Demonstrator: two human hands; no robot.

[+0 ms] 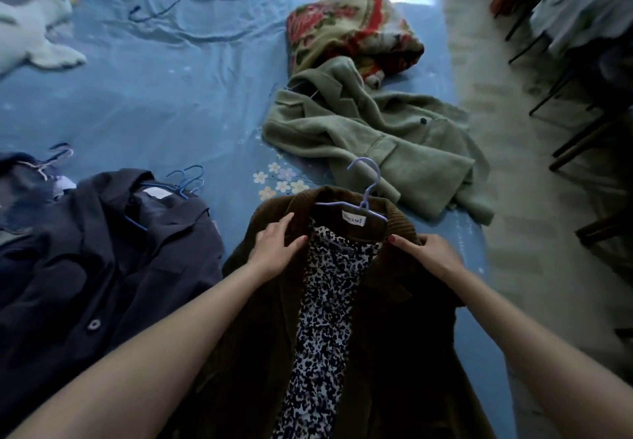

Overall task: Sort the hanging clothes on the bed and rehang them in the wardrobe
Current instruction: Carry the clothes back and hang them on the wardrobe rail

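A brown corduroy coat (394,329) lies front-up on the near edge of the bed (164,96), on a pale purple hanger (364,192) whose hook points away from the person. Inside the open front shows a leopard-print garment (325,318), and a white label (353,221) sits at the collar. The left hand (277,247) rests on the coat's left lapel, fingers fairly straight and spread, thumb reaching toward the print. The right hand (428,253) is at the right lapel with its fingers curled over the collar edge; it seems to pinch the cloth, though the dim light makes the grip hard to confirm.

Just left of the coat lies a dark navy jacket (102,267) on a blue hanger (185,181), overlapping more dark clothes (24,192) at the left edge that carry their own hangers. Beyond the brown coat, toward the right side of the bed, a green wool coat (376,140) lies crumpled, and behind that a floral blanket (349,31) is bunched up. A bare blue hanger (157,7) lies on the sheet near the far side, and a white plush toy (37,27) rests at the far left. To the right of the bed is pale floor (496,96), with dark chair legs (561,103) and hanging clothes (575,3) in the blurred corner.
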